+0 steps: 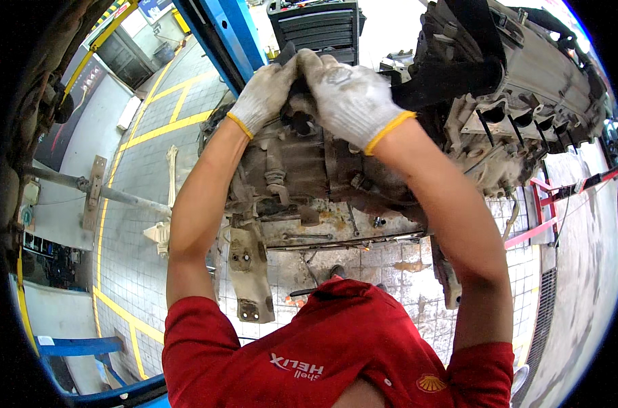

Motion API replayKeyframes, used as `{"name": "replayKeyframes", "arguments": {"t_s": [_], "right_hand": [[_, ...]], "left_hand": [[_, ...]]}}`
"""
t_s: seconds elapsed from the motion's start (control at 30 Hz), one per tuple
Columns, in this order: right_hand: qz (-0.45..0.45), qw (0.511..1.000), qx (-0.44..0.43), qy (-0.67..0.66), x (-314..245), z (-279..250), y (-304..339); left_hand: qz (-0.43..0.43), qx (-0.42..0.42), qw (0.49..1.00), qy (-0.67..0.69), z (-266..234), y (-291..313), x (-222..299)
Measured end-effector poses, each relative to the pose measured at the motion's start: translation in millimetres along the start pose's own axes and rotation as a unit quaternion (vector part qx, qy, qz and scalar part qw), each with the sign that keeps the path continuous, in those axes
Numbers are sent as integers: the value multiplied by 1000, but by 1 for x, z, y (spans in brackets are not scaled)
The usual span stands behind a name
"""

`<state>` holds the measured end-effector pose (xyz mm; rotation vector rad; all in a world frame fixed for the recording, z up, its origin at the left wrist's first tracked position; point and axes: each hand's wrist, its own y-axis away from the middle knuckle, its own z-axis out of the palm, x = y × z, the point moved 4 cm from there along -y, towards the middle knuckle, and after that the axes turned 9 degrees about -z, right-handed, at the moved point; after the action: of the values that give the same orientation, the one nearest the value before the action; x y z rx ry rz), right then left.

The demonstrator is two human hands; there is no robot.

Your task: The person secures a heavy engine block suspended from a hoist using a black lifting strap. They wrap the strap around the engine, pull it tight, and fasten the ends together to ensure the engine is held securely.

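Note:
White knit gloves with yellow cuffs cover both my hands, raised close together at the far side of a dirty gearbox-like assembly (309,163). My left hand (263,95) is closed, with a dark flat piece (286,54) rising at its fingertips. Close beside it, my right hand (350,95) has its fingers bent down and pressed together against the same spot. What lies under those fingers is hidden. Below the hands, a round dark opening (299,122) shows in the assembly. A large metal engine block (547,75) sits to the right.
A wrench (307,236) lies on the tray under the assembly. A pale bracket (250,272) hangs at its near left. Beyond stand a blue post (220,37) and a black tool cabinet (316,30). Red stand legs (543,204) are at the right.

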<state>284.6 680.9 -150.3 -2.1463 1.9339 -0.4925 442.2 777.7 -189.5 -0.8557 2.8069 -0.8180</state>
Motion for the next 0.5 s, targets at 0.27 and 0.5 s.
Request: {"name": "replayKeyframes", "arguments": {"t_s": [0.27, 0.5], "right_hand": [[-24, 996, 27, -85, 1, -1, 4], [-82, 989, 119, -30, -1, 16, 8]], "left_hand": [[-212, -227, 686, 658, -3, 25, -11], [-125, -208, 927, 286, -53, 49, 16]]}}
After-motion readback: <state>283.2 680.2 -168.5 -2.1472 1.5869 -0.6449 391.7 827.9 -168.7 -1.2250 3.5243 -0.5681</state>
